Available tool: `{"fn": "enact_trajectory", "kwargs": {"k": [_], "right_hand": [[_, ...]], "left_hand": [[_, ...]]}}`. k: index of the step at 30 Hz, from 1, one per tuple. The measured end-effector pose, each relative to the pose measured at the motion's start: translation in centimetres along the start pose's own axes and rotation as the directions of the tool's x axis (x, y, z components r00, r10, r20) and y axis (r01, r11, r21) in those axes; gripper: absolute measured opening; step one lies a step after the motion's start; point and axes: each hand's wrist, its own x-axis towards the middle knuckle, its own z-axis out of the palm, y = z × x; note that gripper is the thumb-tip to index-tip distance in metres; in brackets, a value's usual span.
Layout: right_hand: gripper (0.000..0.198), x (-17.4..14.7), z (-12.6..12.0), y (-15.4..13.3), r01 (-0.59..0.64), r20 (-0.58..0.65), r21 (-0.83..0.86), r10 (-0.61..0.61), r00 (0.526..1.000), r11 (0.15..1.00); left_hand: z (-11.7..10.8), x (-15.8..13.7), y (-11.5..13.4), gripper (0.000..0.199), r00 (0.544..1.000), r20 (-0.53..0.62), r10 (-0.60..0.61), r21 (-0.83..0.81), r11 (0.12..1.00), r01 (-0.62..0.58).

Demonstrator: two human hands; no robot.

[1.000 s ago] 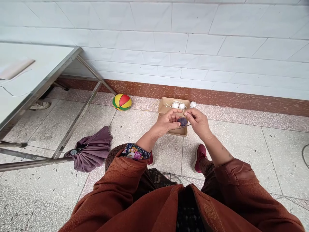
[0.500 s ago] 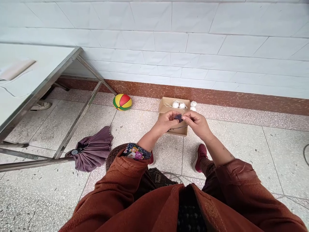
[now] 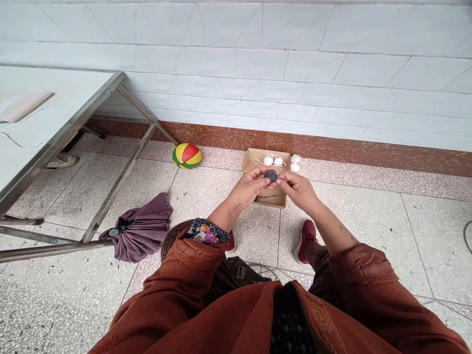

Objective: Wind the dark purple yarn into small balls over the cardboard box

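Observation:
A small ball of dark blue-grey yarn (image 3: 271,175) is pinched in my left hand (image 3: 246,191), above a shallow cardboard box (image 3: 254,153). My right hand (image 3: 299,191) is closed at the ball's right side, thumb and forefinger pressed together; a strand between them is too fine to make out. Inside the box lie two white yarn balls (image 3: 273,160) with loose ends. A dark strand (image 3: 272,196) stretches across the box's near part. More white yarn balls (image 3: 295,162) sit on the floor just right of the box.
A yellow, red and green ball (image 3: 187,156) rests on the floor left of the box. A folded purple umbrella (image 3: 143,228) lies beside the metal-framed table (image 3: 83,105). The tiled wall (image 3: 228,59) rises behind the box. My pink shoes (image 3: 306,238) stand either side below.
The dark yarn ball has turned and shows more fully between my fingers. My left hand has shifted slightly left and its grip has opened out around the ball; my right hand stays close.

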Motion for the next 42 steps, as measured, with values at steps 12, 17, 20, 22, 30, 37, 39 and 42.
{"fn": "enact_trajectory", "kwargs": {"k": [12,17,20,22,30,37,39,42], "right_hand": [[0.029,0.3,-0.8,-0.4,-0.026,-0.045,0.198,0.036,0.998,0.98],[0.034,0.6,-0.8,0.8,-0.129,-0.023,0.204,0.137,0.99,0.97],[0.03,0.4,-0.7,1.0,-0.113,-0.046,0.11,0.118,0.992,0.988],[0.025,0.2,-0.6,0.9,-0.088,-0.028,0.035,0.089,0.996,0.995],[0.016,-0.4,-0.5,-0.7,0.149,0.101,-0.023,-0.146,0.984,0.989],[0.021,0.0,-1.5,-0.9,0.129,0.0,0.026,-0.129,0.992,0.991],[0.025,0.3,-1.6,-0.3,0.07,-0.039,0.02,-0.069,0.997,0.997],[0.027,0.5,-1.4,0.5,-0.021,-0.046,0.049,0.024,0.999,0.999]], "left_hand": [[0.3,-0.5,0.5,0.081,0.983,0.185,0.003,0.305,0.951,-0.06],[0.4,-0.7,0.5,0.075,0.965,0.263,0.01,0.148,0.988,-0.051],[0.5,-0.7,0.4,0.051,0.985,0.168,0.031,0.095,0.994,-0.047],[0.5,-0.5,0.3,0.043,0.993,0.11,0.052,0.067,0.996,-0.059],[-0.1,0.3,-0.2,0.038,0.99,-0.09,0.108,0.194,0.977,-0.089],[0.5,-0.3,-0.2,0.071,0.994,0.07,0.088,0.38,0.919,-0.108],[0.7,-0.6,0.0,0.075,0.985,0.165,0.057,0.33,0.937,-0.11],[0.8,-0.7,0.2,0.066,0.977,0.208,0.048,0.226,0.969,-0.095]]}}
